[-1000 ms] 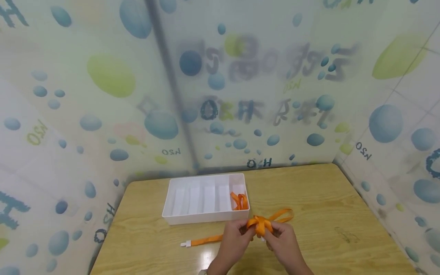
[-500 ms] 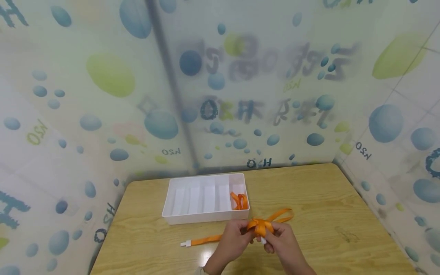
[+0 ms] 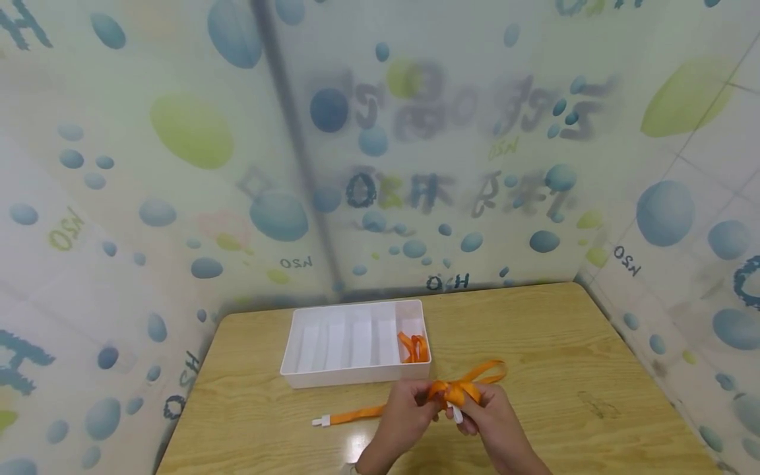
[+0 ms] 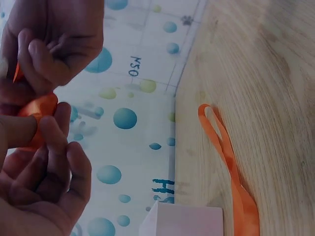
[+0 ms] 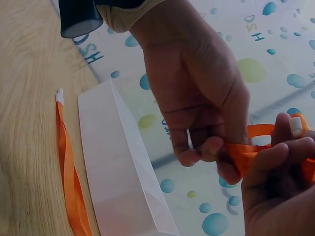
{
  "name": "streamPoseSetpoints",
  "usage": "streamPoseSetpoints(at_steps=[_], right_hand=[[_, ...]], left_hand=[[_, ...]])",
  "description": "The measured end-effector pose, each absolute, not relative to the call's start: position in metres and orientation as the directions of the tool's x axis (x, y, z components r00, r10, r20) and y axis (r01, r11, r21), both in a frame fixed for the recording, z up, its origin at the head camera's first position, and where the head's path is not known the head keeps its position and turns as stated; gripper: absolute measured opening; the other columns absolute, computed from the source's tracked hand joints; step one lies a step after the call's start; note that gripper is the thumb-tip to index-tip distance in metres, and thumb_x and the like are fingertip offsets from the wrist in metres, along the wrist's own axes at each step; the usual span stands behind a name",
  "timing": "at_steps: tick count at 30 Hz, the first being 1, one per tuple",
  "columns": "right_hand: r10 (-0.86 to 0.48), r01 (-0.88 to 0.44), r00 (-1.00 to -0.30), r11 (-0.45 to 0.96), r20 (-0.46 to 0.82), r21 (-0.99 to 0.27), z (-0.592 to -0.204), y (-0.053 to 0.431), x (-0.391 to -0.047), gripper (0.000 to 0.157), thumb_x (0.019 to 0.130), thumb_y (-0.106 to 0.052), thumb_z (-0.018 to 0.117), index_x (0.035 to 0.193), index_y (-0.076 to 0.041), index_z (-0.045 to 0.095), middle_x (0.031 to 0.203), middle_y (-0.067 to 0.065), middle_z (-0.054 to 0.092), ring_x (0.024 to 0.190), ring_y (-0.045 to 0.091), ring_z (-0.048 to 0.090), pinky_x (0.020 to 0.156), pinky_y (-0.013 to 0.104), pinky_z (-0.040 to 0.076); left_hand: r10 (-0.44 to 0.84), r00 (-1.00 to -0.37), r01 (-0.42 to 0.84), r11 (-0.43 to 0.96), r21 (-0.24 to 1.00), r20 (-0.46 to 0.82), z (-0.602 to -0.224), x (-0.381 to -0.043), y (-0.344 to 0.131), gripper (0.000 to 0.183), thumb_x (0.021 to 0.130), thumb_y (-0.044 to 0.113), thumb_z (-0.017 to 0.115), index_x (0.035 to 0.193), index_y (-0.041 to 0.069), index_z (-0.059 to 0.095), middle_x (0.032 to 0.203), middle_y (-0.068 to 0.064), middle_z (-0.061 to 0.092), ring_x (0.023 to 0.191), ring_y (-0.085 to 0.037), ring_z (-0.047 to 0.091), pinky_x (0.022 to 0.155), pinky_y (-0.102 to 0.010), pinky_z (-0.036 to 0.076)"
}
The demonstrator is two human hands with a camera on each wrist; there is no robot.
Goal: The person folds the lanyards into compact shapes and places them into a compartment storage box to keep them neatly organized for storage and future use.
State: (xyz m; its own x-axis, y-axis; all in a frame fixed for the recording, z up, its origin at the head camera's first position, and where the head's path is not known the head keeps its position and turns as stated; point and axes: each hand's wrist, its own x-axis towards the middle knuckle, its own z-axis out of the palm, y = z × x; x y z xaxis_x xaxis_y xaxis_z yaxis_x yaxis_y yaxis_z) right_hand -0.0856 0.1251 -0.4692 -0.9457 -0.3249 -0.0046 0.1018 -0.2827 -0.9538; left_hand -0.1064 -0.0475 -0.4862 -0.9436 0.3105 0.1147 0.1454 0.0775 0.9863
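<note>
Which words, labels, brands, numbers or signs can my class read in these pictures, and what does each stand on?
"O2H", like H2O reversed: printed repeatedly on the patterned wall, some copies slanted.
"H", large: on the wall at the head view's left edge, partly cut off.
Large grey characters on the back wall: too blurred to read.
White tray and orange strap: no readable text visible.
</note>
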Motion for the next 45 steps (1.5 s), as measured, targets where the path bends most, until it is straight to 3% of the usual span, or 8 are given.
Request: streamPoseSetpoints(at_steps=[7,12,17,24,30,35,39,45], right_hand=[[-0.152,-0.041,-0.985,-0.237,0.078,-0.971,-0.473,0.115,-0.084,0.022,0.1,-0.005,0.056,0.083,0.003,0.07,0.055,-0.008,0.051,0.051,0.004,0.041,0.047,0.032,0.025],[-0.037,-0.057,-0.997,-0.115,0.062,-0.992,-0.475,0.11,-0.084,0.024,0.098,-0.004,0.06,0.083,0.013,0.065,0.051,-0.006,0.045,0.048,0.004,0.041,0.046,0.022,0.031],[0.022,-0.061,-0.998,-0.029,0.06,-0.998,-0.477,0.108,-0.086,0.019,0.097,-0.001,0.06,0.084,0.01,0.069,0.05,-0.003,0.045,0.046,0.006,0.04,0.043,0.02,0.032],[0.051,-0.105,-0.993,0.057,0.107,-0.993,-0.479,0.106,-0.087,0.015,0.095,0.005,0.059,0.088,0.004,0.073,0.05,-0.005,0.042,0.043,0.004,0.035,0.04,0.016,0.028],[0.076,-0.129,-0.987,0.122,0.138,-0.984,-0.478,0.101,-0.086,0.013,0.092,0.006,0.062,0.093,0.003,0.074,0.057,-0.003,0.051,0.046,0.005,0.041,0.04,0.019,0.035],[0.068,-0.279,-0.951,0.228,0.301,-0.933,-0.482,0.096,-0.086,0.017,0.09,0.008,0.065,0.101,-0.001,0.075,0.068,-0.005,0.061,0.05,0.004,0.047,0.043,0.023,0.044],[0.05,-0.421,-0.892,0.269,0.45,-0.866,-0.485,0.093,-0.088,0.017,0.089,0.009,0.065,0.098,-0.003,0.074,0.072,-0.004,0.063,0.054,0.001,0.047,0.043,0.024,0.045],[-0.008,-0.515,-0.842,0.31,0.539,-0.799,-0.489,0.091,-0.09,0.02,0.089,0.01,0.065,0.096,-0.008,0.071,0.078,-0.007,0.063,0.061,0.0,0.054,0.047,0.021,0.048]], left_hand=[[0.303,-0.919,0.321,0.203,0.925,0.252,-0.483,-0.101,-0.042,0.016,0.093,-0.002,0.064,0.078,0.0,0.07,0.067,-0.003,0.064,0.058,0.003,0.05,0.049,-0.016,0.045],[0.374,-0.911,0.251,0.171,0.953,0.173,-0.48,-0.099,-0.046,0.016,0.097,0.003,0.06,0.085,0.001,0.069,0.073,0.003,0.061,0.062,-0.003,0.055,0.05,-0.016,0.044],[0.385,-0.921,0.105,0.078,0.991,0.067,-0.479,-0.098,-0.048,0.021,0.1,0.006,0.052,0.088,-0.003,0.067,0.079,0.003,0.061,0.067,-0.006,0.059,0.057,-0.018,0.047],[0.395,-0.917,0.059,0.011,0.998,0.05,-0.476,-0.098,-0.051,0.032,0.103,0.012,0.044,0.093,-0.009,0.065,0.078,-0.019,0.065,0.069,-0.011,0.061,0.073,-0.026,0.054],[0.381,-0.922,0.097,0.039,0.995,0.075,-0.478,-0.1,-0.051,0.043,0.109,0.023,0.038,0.09,-0.006,0.064,0.081,-0.011,0.064,0.072,-0.01,0.06,0.07,-0.028,0.054],[0.323,-0.943,0.111,0.086,0.99,0.078,-0.479,-0.1,-0.05,0.045,0.109,0.027,0.039,0.085,-0.001,0.066,0.078,-0.005,0.063,0.071,-0.011,0.059,0.067,-0.028,0.053],[0.308,-0.943,0.17,0.137,0.976,0.121,-0.477,-0.099,-0.049,0.04,0.108,0.028,0.041,0.091,0.005,0.069,0.084,-0.001,0.064,0.074,-0.01,0.059,0.067,-0.028,0.053],[0.316,-0.931,0.249,0.19,0.95,0.181,-0.474,-0.102,-0.048,0.03,0.106,0.03,0.049,0.099,0.011,0.071,0.088,0.003,0.062,0.077,-0.005,0.056,0.067,-0.024,0.051]])
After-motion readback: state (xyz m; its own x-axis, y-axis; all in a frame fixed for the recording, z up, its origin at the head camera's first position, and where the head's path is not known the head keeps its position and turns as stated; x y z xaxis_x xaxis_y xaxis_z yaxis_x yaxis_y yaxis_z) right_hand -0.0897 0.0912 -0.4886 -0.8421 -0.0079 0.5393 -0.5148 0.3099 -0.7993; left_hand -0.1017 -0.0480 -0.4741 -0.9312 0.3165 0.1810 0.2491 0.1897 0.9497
